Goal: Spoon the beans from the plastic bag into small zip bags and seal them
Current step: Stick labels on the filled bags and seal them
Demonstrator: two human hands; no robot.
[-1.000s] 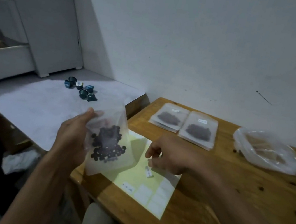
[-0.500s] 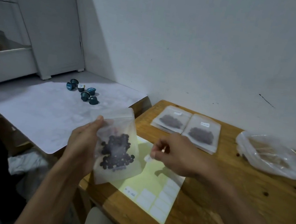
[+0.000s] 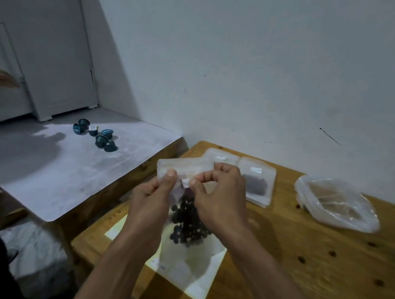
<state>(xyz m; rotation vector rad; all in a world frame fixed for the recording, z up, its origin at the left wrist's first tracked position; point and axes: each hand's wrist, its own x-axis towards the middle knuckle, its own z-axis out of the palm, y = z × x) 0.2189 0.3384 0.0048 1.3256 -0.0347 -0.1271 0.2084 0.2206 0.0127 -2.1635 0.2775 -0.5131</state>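
Item held: small zip bag [image 3: 183,172], frosted, partly filled with dark beans [image 3: 188,223], lifted above the wooden table [image 3: 302,263] at centre frame. Left hand [image 3: 150,206] gripped the bag's left edge, thumb pressed flat on its front near the top. Right hand [image 3: 219,202] pinched a small white label [image 3: 186,183] between thumb and forefinger, set against the bag's upper front face; the other fingers were curled.

Beneath the hands: pale yellow sticker sheet [image 3: 200,287] lying flat on the table, lower centre.

Behind the hands, centre right: two filled zip bags [image 3: 257,182] lying side by side on the table, each bearing a white label at the top; the left one was largely hidden by the right hand.

Right of frame: large clear plastic bag [image 3: 337,205], crumpled, resting on the table well apart from the hands. Contents not clear. No spoon visible.

Upper left: cluster of teal coffee capsules [image 3: 98,135] on a white-topped surface [image 3: 51,167] beside the table.

Step in hand, by judgement: labelling a bag already filled; whether its zip was closed could not be told.

Next move, by judgement: the label wants pressing down smooth with the left thumb steadying the film behind it, then the bag laid beside the two finished ones. Thin film may buckle under the push, so support from behind seems needed.
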